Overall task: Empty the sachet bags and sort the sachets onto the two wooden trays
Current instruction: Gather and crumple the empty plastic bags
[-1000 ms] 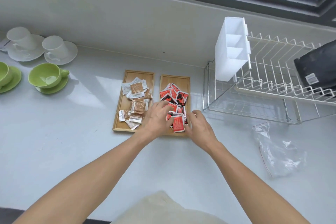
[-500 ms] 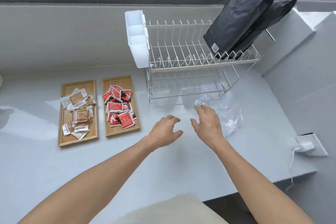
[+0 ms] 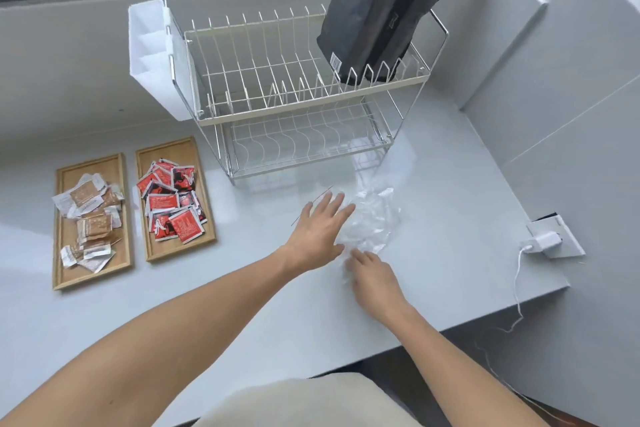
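- Crumpled clear sachet bag (image 3: pixel 372 218) toward the worktop (image 3: pixel 242 305) right edge, before wire dish rack (image 3: pixel 298 94).
- Left hand (image 3: pixel 317 230) flat, fingers spread on bag; right hand (image 3: pixel 375 279) touching it, grip unclear.
- Brown sachets (image 3: pixel 90 218) and red sachets (image 3: pixel 173 201) on two wooden trays (image 3: pixel 59 274), left edge.
- Window sill behind.

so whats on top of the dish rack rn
Two black pouches stand leaning in the upper tier of the dish rack, at its right end; the rest of that tier is bare wire. A white caddy hangs on its left side. The pouches hide the slots behind them.
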